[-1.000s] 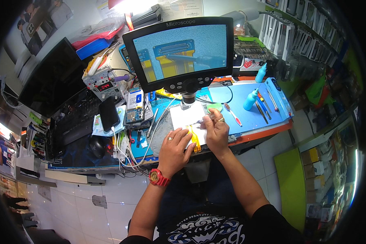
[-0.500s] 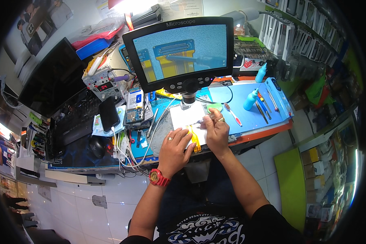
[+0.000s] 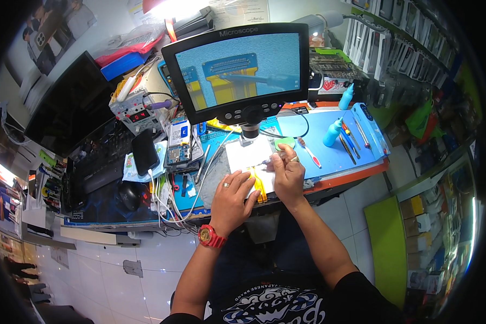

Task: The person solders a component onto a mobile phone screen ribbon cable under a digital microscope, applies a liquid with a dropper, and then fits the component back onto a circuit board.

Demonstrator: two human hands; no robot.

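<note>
Monitor [image 3: 236, 70]: a bench knock could jog its view; blk plastic frame, flat, rectangular. White sheet [image 3: 248, 154], directly below monitor: smooth, thin; could slide under uneven pressure. L hand [image 3: 229, 194], below monitor: fingers loosely spread, appears to press yellow flex [image 3: 260, 186], no grip; if pressure eases, flex could skid. R hand [image 3: 289, 175], below monitor & slightly R: thumb/index pinched tight on thin tool [image 3: 267, 161]; excess force could gouge flex. Blue bottle [image 3: 332, 133], R of monitor: tapered nozzle; could tip if bumped. Yellow flex, on sheet below monitor: glossy, strip-shaped; sharp bend could crease it. Tool: slender, tip mat'l unclear.
</note>
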